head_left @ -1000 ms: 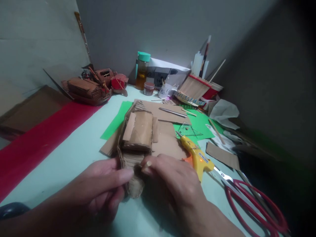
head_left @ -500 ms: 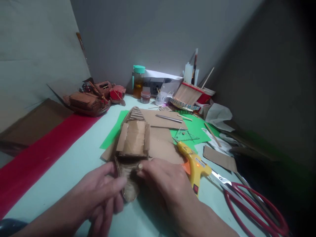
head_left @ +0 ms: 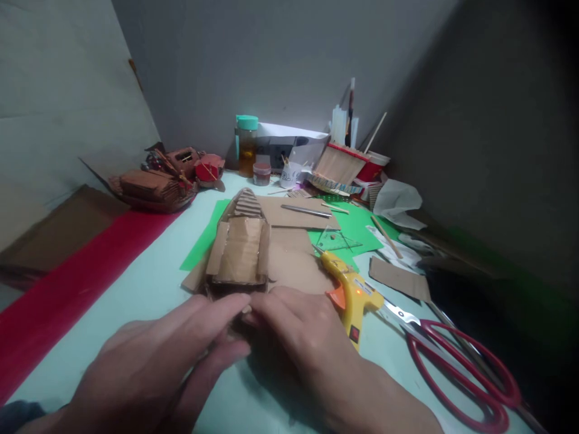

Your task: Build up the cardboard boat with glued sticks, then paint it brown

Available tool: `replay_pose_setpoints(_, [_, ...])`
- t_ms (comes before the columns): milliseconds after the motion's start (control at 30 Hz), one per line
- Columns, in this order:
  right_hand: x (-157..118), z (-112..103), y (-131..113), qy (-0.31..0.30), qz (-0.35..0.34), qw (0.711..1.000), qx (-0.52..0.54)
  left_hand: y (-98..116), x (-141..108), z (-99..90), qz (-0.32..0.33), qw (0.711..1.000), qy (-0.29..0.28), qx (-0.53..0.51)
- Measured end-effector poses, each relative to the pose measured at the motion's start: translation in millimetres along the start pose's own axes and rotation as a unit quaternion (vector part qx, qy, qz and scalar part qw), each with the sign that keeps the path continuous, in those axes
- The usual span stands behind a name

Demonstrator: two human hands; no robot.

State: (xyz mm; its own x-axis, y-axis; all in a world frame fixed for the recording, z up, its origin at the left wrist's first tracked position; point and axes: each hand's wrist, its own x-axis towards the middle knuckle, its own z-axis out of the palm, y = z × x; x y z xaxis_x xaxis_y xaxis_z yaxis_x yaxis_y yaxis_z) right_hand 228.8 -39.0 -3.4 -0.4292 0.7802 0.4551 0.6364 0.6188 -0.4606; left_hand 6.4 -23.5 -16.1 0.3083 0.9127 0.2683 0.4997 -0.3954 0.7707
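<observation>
A brown cardboard model boat [head_left: 239,250] lies lengthwise in front of me, with a boxy cabin and a corrugated bow pointing away. Both hands are at its near end, which they largely cover. Between my right hand's [head_left: 307,343] thumb and fingertips is a short wooden stick [head_left: 246,309], only its pale round end showing. My left hand [head_left: 167,355] grips around the boat's near end, thumb low and forefinger stretched over the top, its tip against the stick. To the right of my right hand lies a yellow glue gun [head_left: 357,298], its small light glowing orange.
Red-handled scissors [head_left: 456,367] lie at right, by a cardboard scrap [head_left: 400,280]. Green paper [head_left: 368,238] and cardboard sheets [head_left: 294,256] lie beneath a metal pen-like tool [head_left: 307,211] and set square [head_left: 337,240]. A brown model ship [head_left: 156,184] and bottle [head_left: 247,147] stand behind.
My left hand has moved up and over the boat's near end, its forefinger now meeting the stick. The right hand keeps its pinch. The whole view has shifted slightly.
</observation>
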Motion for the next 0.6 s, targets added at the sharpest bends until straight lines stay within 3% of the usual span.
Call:
replay_pose_setpoints(100, [-0.4, -0.3, -0.9, -0.001, -0.006, 1.000, -0.014, 7.6, 5.3, 6.1, 0.083, 0.991, 0.053, 0.092])
replay_pose_setpoints(167, [-0.6, -0.3, -1.6, -0.003, -0.009, 1.000, -0.020, 10.3, 8.6, 6.8, 0.108, 0.986, 0.059, 0.113])
replay_pose_setpoints(367, [1.2, -2.4, -2.3, -0.018, -0.005, 1.000, -0.017, 8.9, 14.7, 2.7, 0.125, 0.982, 0.003, 0.143])
replay_pose_setpoints(500, [-0.7, -16.5, -5.4, 0.039, 0.002, 0.998, -0.041, 10.1, 13.2, 7.1, 0.125, 0.979, 0.058, 0.152])
replay_pose_setpoints(600, [-7.5, -30.7, -6.1, 0.100, 0.036, 0.987, -0.120, 12.3, 11.9, 9.6, 0.120, 0.979, 0.074, 0.148])
